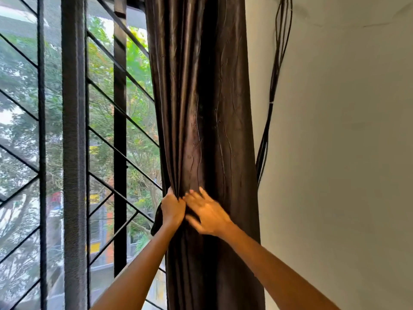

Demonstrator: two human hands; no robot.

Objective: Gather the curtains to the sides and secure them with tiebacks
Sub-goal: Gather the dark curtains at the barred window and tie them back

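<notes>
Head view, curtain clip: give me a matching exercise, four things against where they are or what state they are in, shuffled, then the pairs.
Things
1. left hand
2. right hand
3. dark brown curtain
4. black cables

States
A. hanging down the wall, right of the curtain
B. gathered into a bunch beside the window grille
C. gripping the curtain's window-side folds
D. fingers spread on the curtain's front, blurred

Pairs: 1-C, 2-D, 3-B, 4-A
</notes>
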